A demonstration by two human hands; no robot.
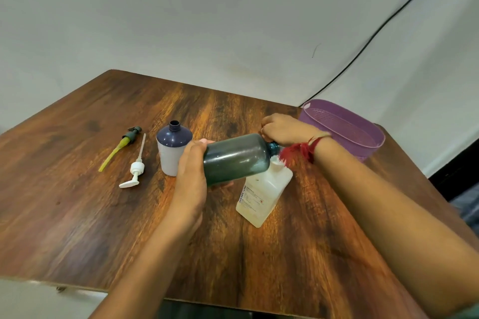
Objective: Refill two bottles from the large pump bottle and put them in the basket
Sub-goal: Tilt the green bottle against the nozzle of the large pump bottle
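Note:
My left hand (191,171) grips the base of a large dark green bottle (234,156), held on its side over the table. The bottle's open neck points right, just above the mouth of a white square bottle (261,193) standing on the table. My right hand (281,129) holds the green bottle near its neck, fingers curled. A second small bottle (172,149), white with a dark blue shoulder and no cap, stands upright to the left. The purple basket (363,147) sits at the table's far right corner.
A dark pump with a yellow tube (121,144) and a white pump with a thin tube (134,171) lie on the wooden table (77,202) at the left. A black cable (375,33) runs down the wall behind the basket.

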